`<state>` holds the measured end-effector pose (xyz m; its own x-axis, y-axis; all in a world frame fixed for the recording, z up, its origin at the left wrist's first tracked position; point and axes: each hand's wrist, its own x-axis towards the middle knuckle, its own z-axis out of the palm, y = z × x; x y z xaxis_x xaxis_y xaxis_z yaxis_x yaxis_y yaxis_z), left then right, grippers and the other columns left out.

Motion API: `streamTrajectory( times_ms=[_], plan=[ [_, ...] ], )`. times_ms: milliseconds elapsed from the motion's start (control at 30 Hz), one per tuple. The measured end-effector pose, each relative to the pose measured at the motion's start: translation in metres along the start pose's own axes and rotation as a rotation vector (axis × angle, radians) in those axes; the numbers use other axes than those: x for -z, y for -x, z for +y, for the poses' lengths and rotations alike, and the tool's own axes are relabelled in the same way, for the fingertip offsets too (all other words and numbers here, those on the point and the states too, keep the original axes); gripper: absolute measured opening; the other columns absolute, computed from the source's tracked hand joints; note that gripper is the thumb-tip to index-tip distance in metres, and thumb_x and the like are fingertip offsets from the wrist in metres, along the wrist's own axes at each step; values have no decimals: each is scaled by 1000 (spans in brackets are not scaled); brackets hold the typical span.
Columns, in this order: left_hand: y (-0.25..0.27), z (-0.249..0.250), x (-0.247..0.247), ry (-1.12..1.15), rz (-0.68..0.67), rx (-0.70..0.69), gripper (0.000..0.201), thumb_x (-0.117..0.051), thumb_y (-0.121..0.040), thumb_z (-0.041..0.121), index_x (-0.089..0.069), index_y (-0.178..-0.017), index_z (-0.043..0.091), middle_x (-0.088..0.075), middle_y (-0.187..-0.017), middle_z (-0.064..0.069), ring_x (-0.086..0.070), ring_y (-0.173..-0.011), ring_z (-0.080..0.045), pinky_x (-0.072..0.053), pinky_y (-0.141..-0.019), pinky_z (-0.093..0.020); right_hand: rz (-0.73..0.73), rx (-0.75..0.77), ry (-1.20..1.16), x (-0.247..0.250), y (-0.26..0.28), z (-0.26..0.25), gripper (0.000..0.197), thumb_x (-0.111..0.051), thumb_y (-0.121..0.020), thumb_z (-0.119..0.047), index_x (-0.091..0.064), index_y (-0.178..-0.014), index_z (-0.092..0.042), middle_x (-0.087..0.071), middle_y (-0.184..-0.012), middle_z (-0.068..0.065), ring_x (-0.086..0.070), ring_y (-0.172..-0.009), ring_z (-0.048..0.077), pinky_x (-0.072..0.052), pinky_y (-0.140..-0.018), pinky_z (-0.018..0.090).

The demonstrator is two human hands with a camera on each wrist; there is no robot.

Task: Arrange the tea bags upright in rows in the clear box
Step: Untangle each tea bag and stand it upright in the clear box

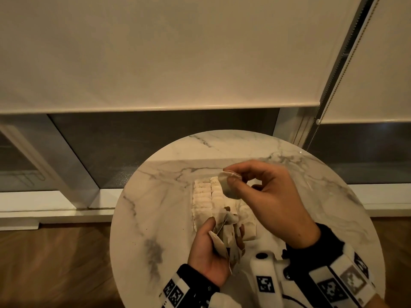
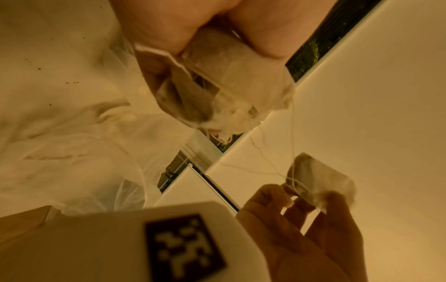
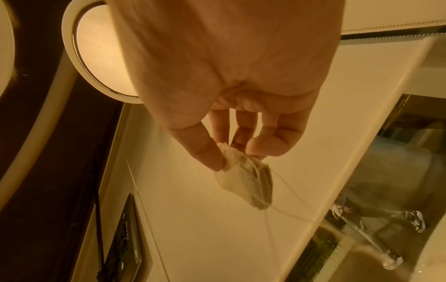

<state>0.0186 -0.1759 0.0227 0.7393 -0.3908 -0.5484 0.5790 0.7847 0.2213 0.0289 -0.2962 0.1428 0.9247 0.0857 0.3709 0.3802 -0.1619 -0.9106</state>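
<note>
Right hand point(image 1: 264, 196) fingers point(image 3: 210, 152) pinching tea bag point(image 1: 230, 185) edge

It looked like a home: a round marble worktop point(image 1: 169, 196) stood by a roller blind point(image 1: 155, 52) over wooden flooring point(image 1: 55, 263).

On the worktop point(image 1: 160, 196) the clear box point(image 1: 250, 230) sits centrally, rows of tea bags point(image 1: 203, 196) inside. Above its near end, the left hand point(image 1: 208, 252) holds a bunch of bags point(image 1: 229, 236); farther right, the right hand point(image 1: 266, 196) holds one tea bag point(image 1: 229, 187).
</note>
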Motion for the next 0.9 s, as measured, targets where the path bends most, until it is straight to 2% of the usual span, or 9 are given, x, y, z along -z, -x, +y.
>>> streamTrajectory(
  times_ms=[67,167,233,333,500,567,667,800,900],
  plan=[
    [-1,0,0,3,-3,-12,32,-54,-93,33,-73,-107,11,-71,-88,-13,-68,-67,-26,-55,-52,-29,-13,21,2,4,-5,-5,14,-71,-88,-9,-77,-94,-21,-74,-87,-7,-67,-78,10,-52,-56,14],
    [-2,-2,2,-3,-6,-26,32,-57,-86,30,-80,-93,9,-72,-89,-13,-69,-68,-25,-54,-60,-28,-18,51,27,9,-12,-13,13,-68,-89,-19,-74,-96,-28,-73,-93,-14,-68,-88,11,-55,-60,18],
    [-2,-3,2,0,0,-28,35,-59,-79,31,-79,-98,10,-72,-90,-14,-69,-69,-26,-53,-60,-29,-5,71,-8,11,-15,-18,12,-66,-90,-21,-73,-97,-27,-73,-95,-12,-69,-89,13,-55,-59,20],
    [-3,-2,5,-11,15,-31,40,-59,-79,31,-74,-112,12,-71,-92,-15,-69,-67,-26,-53,-56,-29,16,99,-40,13,-19,-26,12,-64,-93,-18,-71,-100,-25,-74,-96,-6,-71,-87,15,-57,-58,22],
    [-3,0,5,-15,21,-40,35,-59,-83,32,-74,-107,11,-72,-90,-14,-70,-66,-25,-51,-61,-29,23,118,-50,13,-25,-26,15,-62,-95,-11,-68,-102,-23,-75,-94,-5,-73,-86,13,-59,-58,25],
    [-2,2,3,3,30,-29,33,-55,-91,33,-76,-99,8,-72,-86,-14,-70,-65,-25,-52,-58,-28,-8,79,-70,9,-23,-19,14,-64,-94,-9,-70,-102,-19,-75,-95,-2,-74,-84,15,-59,-58,25],
    [-1,6,0,27,27,-25,41,-51,-97,33,-78,-87,5,-69,-82,-15,-68,-63,-26,-52,-46,-25,-71,-43,-148,0,-16,1,14,-68,-91,-5,-71,-104,-10,-76,-90,8,-75,-79,22,-60,-60,27],
    [-1,11,2,38,22,-42,36,-50,-98,36,-70,-96,5,-67,-80,-12,-68,-66,-25,-51,-45,-25,-108,-265,-234,-13,-3,29,17,-73,-87,0,-70,-102,-8,-74,-76,11,-71,-71,28,-61,-61,32],
    [4,12,-3,15,-17,-62,30,-51,-97,32,-68,-94,8,-64,-72,-7,-64,-59,-19,-51,-45,-25,-159,-346,-154,-17,6,44,12,-73,-89,-5,-70,-99,-11,-74,-74,9,-67,-63,25,-59,-61,38]
  ],
)
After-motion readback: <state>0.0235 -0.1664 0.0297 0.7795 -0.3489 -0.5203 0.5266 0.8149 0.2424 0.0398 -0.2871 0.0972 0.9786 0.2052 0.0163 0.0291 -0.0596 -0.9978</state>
